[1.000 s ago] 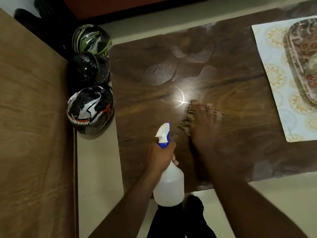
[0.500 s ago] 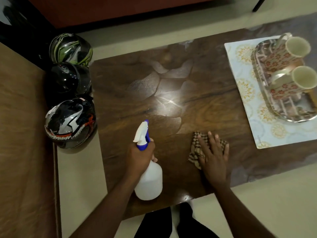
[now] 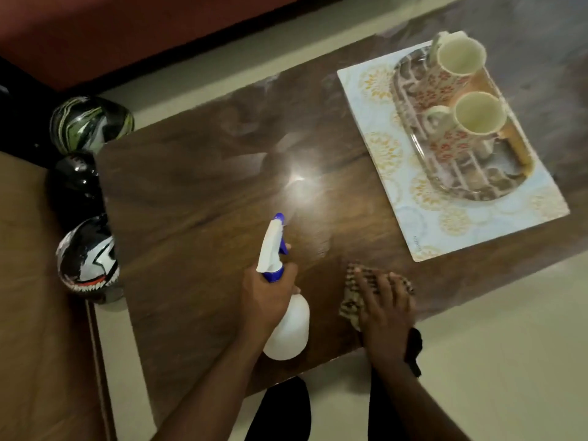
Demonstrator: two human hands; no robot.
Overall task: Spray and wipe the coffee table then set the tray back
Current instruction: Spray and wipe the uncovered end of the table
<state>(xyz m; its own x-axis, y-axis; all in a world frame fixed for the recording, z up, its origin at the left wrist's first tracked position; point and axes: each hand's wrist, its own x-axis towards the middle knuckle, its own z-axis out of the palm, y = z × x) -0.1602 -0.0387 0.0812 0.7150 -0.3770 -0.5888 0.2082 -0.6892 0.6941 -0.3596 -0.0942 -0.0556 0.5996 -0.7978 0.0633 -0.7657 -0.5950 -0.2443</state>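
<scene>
My left hand (image 3: 269,296) grips the neck of a white spray bottle (image 3: 288,326) with a blue-and-white trigger head, held over the near side of the dark wooden coffee table (image 3: 197,198), nozzle pointing away from me. My right hand (image 3: 386,305) presses flat, fingers spread, on a checked brown cloth (image 3: 350,302) near the table's front edge. At the far right a patterned tray (image 3: 477,183) stands on a pale floral placemat (image 3: 391,173). The tray carries two floral mugs (image 3: 458,58) lying on their sides.
Three motorcycle helmets (image 3: 87,259) stand on the floor along the table's left end, beside a brown surface (image 3: 35,313). A red-brown sofa base (image 3: 95,30) runs behind the table. Pale floor tiles (image 3: 509,345) lie at the front right. My dark-clad legs (image 3: 280,412) are at the near edge.
My right hand has drawn the cloth from the table's middle toward the front edge. The view has shifted so the tray and mugs show fully. My left hand still holds the bottle.
</scene>
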